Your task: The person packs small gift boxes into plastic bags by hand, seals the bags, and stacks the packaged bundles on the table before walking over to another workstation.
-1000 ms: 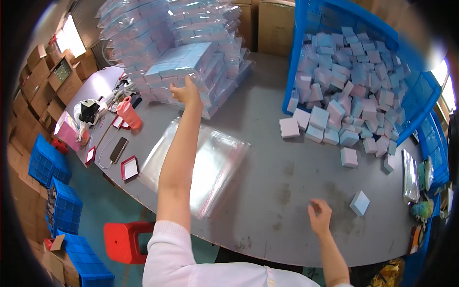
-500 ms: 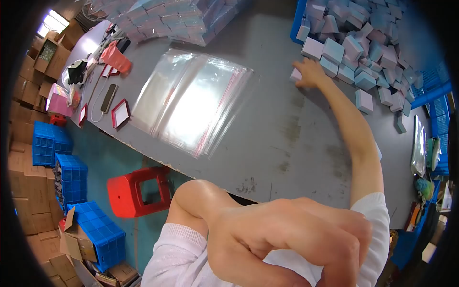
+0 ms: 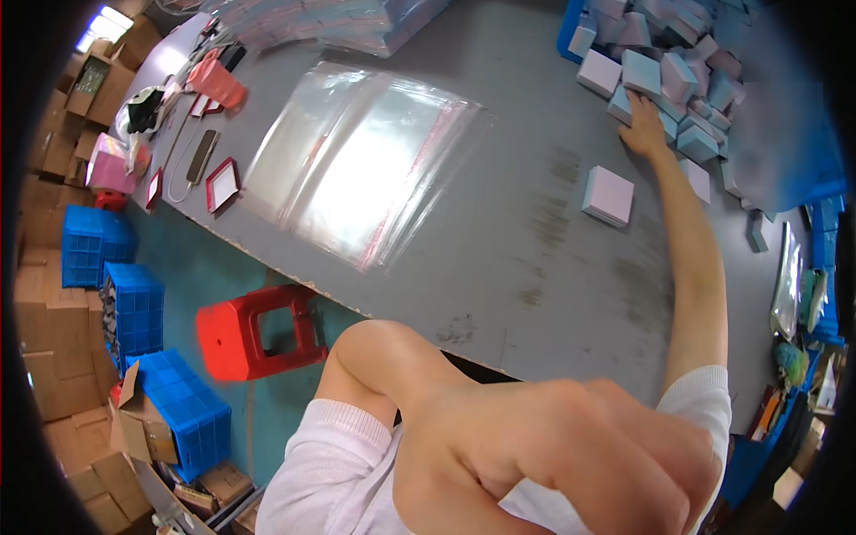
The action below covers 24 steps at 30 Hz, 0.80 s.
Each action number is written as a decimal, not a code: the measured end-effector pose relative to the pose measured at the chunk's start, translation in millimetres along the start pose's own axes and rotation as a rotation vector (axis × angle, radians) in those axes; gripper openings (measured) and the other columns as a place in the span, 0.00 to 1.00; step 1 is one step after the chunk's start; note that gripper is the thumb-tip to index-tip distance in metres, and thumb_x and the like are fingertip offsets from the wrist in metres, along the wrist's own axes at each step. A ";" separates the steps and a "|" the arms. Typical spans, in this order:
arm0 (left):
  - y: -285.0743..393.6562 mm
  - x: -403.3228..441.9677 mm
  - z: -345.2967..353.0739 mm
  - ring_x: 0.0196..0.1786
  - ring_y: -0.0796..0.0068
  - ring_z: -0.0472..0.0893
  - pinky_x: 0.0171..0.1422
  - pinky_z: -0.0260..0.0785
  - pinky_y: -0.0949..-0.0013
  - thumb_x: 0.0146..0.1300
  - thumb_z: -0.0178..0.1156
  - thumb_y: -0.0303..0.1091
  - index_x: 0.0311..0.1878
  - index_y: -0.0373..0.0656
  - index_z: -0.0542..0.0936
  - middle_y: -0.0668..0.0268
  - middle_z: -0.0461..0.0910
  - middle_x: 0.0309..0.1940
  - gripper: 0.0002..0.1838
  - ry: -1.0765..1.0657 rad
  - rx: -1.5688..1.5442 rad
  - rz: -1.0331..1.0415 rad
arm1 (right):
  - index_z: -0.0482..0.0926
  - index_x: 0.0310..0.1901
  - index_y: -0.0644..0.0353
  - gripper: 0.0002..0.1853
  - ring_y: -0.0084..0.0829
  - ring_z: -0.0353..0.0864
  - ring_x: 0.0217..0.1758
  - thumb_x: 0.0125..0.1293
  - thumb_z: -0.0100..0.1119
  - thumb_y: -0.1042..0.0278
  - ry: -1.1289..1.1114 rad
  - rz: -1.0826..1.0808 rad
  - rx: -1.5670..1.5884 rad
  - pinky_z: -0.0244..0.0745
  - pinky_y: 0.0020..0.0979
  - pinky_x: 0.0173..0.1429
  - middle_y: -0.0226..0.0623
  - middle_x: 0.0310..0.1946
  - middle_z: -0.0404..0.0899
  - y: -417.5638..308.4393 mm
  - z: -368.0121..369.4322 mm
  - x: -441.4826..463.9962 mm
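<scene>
My left hand (image 3: 571,450) is very large and close to the camera at the bottom. Its fingers are curled closed, and their tips and anything in them are out of sight. My right hand (image 3: 646,132) reaches to the near edge of a heap of small pale boxes (image 3: 679,78). Its fingers are apart and touch the boxes beside a light blue box (image 3: 621,105). Nearer to me, a pale pink box (image 3: 609,195) lies apart on the grey table (image 3: 499,232). Clear plastic bags (image 3: 357,169) lie flat left of centre.
Wrapped packs (image 3: 330,25) stand at the back. At left are a pink cup (image 3: 216,82), a phone (image 3: 203,157) and a small red-edged tray (image 3: 223,185). A red stool (image 3: 234,339) and blue crates (image 3: 183,415) stand on the floor.
My left hand has come from the wrapped packs to close before the camera. My right hand took hold of a box, let it go nearer to me and moved back to the heap. The view has tilted down.
</scene>
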<state>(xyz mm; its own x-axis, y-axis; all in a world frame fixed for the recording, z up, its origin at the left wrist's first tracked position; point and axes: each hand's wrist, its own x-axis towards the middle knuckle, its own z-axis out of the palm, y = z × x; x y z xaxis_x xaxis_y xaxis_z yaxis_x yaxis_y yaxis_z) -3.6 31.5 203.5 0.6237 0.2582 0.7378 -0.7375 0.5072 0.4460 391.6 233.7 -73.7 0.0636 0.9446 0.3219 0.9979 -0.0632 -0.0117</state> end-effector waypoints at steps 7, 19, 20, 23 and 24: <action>14.8 -101.2 -97.8 0.44 0.71 0.79 0.50 0.70 0.71 0.57 0.63 0.22 0.38 0.37 0.81 0.61 0.80 0.38 0.06 0.840 1.545 -0.184 | 0.64 0.65 0.45 0.40 0.49 0.69 0.61 0.49 0.68 0.52 -0.156 0.012 0.035 0.64 0.52 0.64 0.44 0.54 0.71 -16.2 -57.5 -14.6; 77.7 -266.9 -250.4 0.37 0.60 0.78 0.46 0.68 0.58 0.52 0.68 0.36 0.27 0.37 0.81 0.61 0.80 0.30 0.11 1.365 2.014 -0.383 | 0.74 0.65 0.39 0.37 0.47 0.65 0.67 0.50 0.71 0.71 -0.052 -0.189 0.690 0.65 0.40 0.68 0.46 0.65 0.62 -86.6 -113.6 -162.6; 75.6 -260.7 -241.0 0.39 0.60 0.78 0.48 0.67 0.57 0.53 0.68 0.36 0.27 0.38 0.81 0.61 0.80 0.31 0.11 1.176 2.278 -0.496 | 0.74 0.65 0.39 0.37 0.48 0.66 0.67 0.50 0.72 0.72 -0.042 -0.176 0.665 0.65 0.39 0.68 0.46 0.66 0.62 -89.0 -114.2 -163.7; 78.0 -277.6 -260.1 0.40 0.60 0.78 0.50 0.65 0.55 0.51 0.69 0.40 0.27 0.40 0.82 0.62 0.80 0.32 0.12 1.195 2.206 -0.477 | 0.73 0.66 0.42 0.40 0.48 0.65 0.68 0.47 0.73 0.71 -0.014 -0.176 0.654 0.62 0.40 0.70 0.45 0.66 0.62 -87.9 -111.7 -168.2; 77.3 -284.5 -267.9 0.41 0.60 0.78 0.49 0.65 0.55 0.51 0.70 0.41 0.27 0.41 0.82 0.62 0.80 0.32 0.13 1.220 2.191 -0.415 | 0.73 0.66 0.42 0.40 0.48 0.65 0.68 0.47 0.73 0.71 -0.001 -0.187 0.651 0.62 0.40 0.70 0.45 0.66 0.62 -87.8 -113.7 -170.5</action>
<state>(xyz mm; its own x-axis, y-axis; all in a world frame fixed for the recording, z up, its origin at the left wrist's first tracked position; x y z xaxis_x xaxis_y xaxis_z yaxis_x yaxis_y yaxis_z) -168.6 217.6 -107.7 -0.0216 0.9073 0.4200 0.7383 -0.2688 0.6186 292.0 41.6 -19.9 -0.1107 0.9213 0.3728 0.7940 0.3076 -0.5243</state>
